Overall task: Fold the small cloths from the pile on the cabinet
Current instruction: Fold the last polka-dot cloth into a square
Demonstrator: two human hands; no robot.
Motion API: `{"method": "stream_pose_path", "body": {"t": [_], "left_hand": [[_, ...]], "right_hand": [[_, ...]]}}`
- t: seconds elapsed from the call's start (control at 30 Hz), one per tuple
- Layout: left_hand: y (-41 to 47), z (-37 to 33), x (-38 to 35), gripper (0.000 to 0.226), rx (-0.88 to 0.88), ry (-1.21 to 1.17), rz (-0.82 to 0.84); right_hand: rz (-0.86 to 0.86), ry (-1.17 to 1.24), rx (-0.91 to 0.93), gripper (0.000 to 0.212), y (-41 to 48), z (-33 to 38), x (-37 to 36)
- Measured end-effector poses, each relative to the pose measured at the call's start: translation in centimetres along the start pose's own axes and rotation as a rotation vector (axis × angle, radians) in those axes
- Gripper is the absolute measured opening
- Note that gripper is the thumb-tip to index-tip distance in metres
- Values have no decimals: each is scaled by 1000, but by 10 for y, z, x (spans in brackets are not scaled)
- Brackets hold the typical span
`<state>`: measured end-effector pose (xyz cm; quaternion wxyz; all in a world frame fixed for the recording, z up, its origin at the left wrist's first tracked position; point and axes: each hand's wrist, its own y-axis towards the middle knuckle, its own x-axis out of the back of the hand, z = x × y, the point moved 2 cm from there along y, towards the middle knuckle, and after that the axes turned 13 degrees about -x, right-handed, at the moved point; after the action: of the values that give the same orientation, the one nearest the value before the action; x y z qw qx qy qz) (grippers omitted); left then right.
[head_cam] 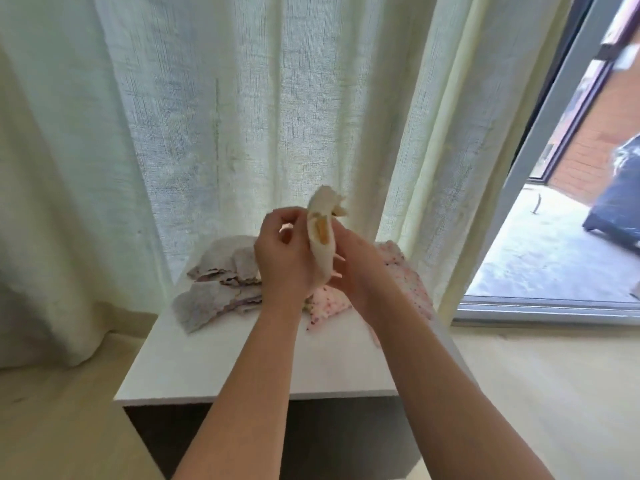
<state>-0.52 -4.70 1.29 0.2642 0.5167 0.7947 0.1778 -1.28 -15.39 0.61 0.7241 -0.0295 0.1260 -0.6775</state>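
One cream cloth (pixel 322 245) held up.
My left hand (pixel 284 263) and right hand (pixel 362 270) grip it; two grey stacks (pixel 223 263) lie beyond.

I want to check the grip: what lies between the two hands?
In the head view, a cream cloth with a yellow patch, held by the left hand and the right hand.
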Motion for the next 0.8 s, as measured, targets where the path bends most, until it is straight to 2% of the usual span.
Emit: {"method": "stream_pose_path", "body": {"t": [0.07, 0.17, 0.23, 0.3, 0.4, 0.5, 0.57, 0.67, 0.7, 0.73, 0.8], "left_hand": [[-14, 8, -6, 10, 18, 10, 41], [-12, 10, -4, 13, 44, -18, 8], [-9, 9, 1, 17, 97, -151, -87], [-4, 13, 8, 16, 237, -378, -214], [1, 22, 13, 21, 449, -741, -349], [-3, 25, 13, 31, 507, -884, -281], [-4, 22, 14, 30, 569, -758, -247], [-2, 23, 19, 23, 563, -288, -92], [1, 22, 18, 17, 502, -150, 11], [4, 19, 15, 21, 424, -33, 151], [3, 12, 7, 48, 272, 154, 495]], "right_hand": [[-60, -16, 39, 19, -7, -2, 3], [-129, 49, 81, 14, -11, -5, 12], [-171, 130, 100, 9, -11, -8, 20], [-185, 365, 98, 11, -8, -12, 29], [-41, 817, 79, 15, -1, -13, 33], [120, 1051, 62, 25, 4, -15, 25], [164, 1024, 83, 29, 5, -15, 22], [112, 905, 50, 33, 7, -12, 30], [84, 884, 28, 31, 8, -11, 34], [48, 876, 7, 30, 10, -10, 40], [-6, 851, -23, 25, 12, -7, 47]]}}
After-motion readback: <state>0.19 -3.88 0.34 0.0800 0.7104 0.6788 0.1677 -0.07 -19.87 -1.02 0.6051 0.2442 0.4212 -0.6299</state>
